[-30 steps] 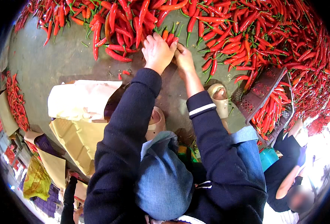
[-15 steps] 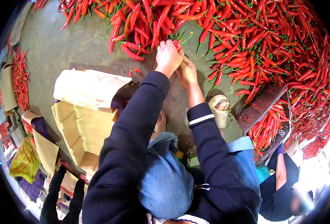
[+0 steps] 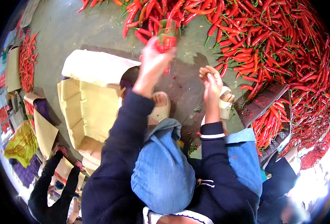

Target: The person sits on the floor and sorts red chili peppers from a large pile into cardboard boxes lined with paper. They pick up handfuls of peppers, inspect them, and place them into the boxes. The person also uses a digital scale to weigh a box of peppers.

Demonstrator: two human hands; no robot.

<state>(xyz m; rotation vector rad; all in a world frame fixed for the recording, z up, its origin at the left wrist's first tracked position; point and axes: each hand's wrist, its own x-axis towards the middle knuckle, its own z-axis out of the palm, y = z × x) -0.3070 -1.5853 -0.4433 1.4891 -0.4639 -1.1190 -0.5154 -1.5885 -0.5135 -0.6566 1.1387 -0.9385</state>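
Two bare hands are at work over the concrete floor (image 3: pixel 66 33), and the left hand (image 3: pixel 153 61) has the action! It's out ahead, smeared by motion, its fingers clamped on a bunch of red peppers (image 3: pixel 164 44). That bunch sits at the far end of the hand, red bodies against the fingers, a blurred patch of green showing beyond them. How many peppers? Too blurred to count.

Over to the right hand (image 3: pixel 212 84), lower and well apart from the bunch, raised above the right shoe (image 3: pixel 226 106). Its fingers curl loosely, thumb drawn in close; whether the tips actually meet, I can't tell.

Straight past the left fingers lies the near edge of a loose heap of red peppers (image 3: pixel 277 48), green stems poking out, sweeping all the way round to the right. On that side a dark plastic crate (image 3: pixel 264 106) leans over on the floor, with more peppers in its mouth.

Left of the left forearm, a paper-lined crate (image 3: pixel 92 112) stands close by, a pale flap (image 3: pixel 97 65) folded over its far rim. The left shoe (image 3: pixel 160 107) is planted just beside it, and down at the lower left, another person's dark trousers (image 3: pixel 41 194) come into view.
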